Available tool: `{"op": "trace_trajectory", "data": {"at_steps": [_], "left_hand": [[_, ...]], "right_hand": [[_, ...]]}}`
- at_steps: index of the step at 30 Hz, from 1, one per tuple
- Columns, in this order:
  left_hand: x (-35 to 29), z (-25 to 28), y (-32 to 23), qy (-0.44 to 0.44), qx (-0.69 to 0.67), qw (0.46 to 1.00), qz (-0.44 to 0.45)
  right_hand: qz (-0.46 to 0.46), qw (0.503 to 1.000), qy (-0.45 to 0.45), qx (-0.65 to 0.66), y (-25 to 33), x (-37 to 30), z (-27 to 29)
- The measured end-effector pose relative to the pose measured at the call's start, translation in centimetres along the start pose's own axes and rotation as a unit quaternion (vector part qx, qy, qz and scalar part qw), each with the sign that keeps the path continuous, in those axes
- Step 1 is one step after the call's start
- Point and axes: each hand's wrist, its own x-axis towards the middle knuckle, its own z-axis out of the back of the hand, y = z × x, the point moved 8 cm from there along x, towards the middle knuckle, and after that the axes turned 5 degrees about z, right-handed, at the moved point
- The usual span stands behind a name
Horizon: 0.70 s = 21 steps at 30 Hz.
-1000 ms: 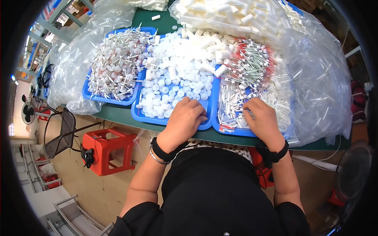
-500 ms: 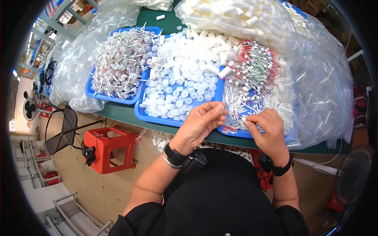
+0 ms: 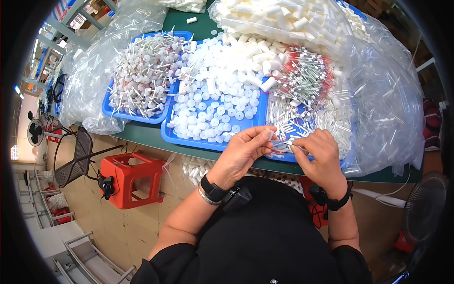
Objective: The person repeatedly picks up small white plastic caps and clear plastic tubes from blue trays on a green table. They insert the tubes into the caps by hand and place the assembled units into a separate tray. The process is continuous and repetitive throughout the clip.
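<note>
My left hand is closed in a pinch, with a small whitish piece showing at its fingertips. Opposite it, my right hand pinches a small thin part with a white end. The fingertips of both hands are close together above the near edge of the right blue tray. That tray holds short clear-white tubes and a pile of thin metal pins with red and white ends. Left of it, a middle blue tray holds translucent white discs.
A left blue tray is heaped with pin-and-disc pieces. White foam-like cylinders fill a plastic bag at the back. Clear plastic bags lie on both sides of the green table. A red stool stands left.
My left hand has moved slightly right and turned, and a whitish piece now shows at its fingertips. My right hand has shifted slightly left, bringing the fingertips nearer together.
</note>
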Motion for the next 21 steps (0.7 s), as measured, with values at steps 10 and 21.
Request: {"op": "trace_trajectory", "data": {"at_steps": [10,21], "left_hand": [[0.1,-1.6,2.5,0.027,-0.054,0.997,0.038],[0.5,-1.9,2.7,0.015,-0.047,0.999,0.013]], "right_hand": [[-0.134,0.979,-0.016,0.156,-0.9,-1.0,-1.8],[-0.179,0.962,-0.012,0.204,-1.8,-1.8,-3.5]]}}
